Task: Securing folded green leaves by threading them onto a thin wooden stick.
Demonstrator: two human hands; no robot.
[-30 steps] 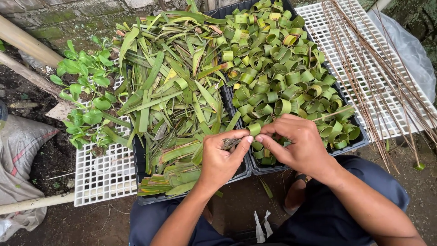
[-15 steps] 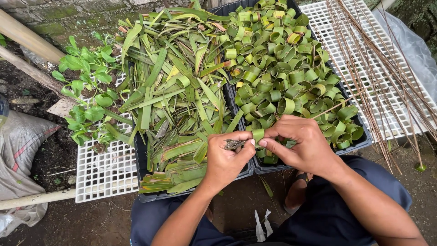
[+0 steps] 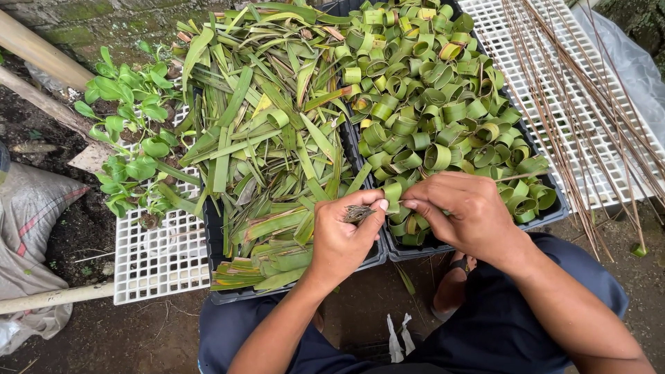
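Leaf strips and rolled leaf rings crowd both black trays edge to edge; bare white grid lies open at the left tray's near-left corner.

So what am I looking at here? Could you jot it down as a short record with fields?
Setting: outdoors, bare soil, white plastic grid panels on the ground
Left hand: pinches a small dark tuft of fibres
Right hand: fingers meet the left hand's at a rolled leaf ring
Left tray: loose flat green leaf strips
Right tray: heaped with rolled leaf rings
Far right: thin brown sticks lying on a white grid
Left edge: small leafy plants, a sack
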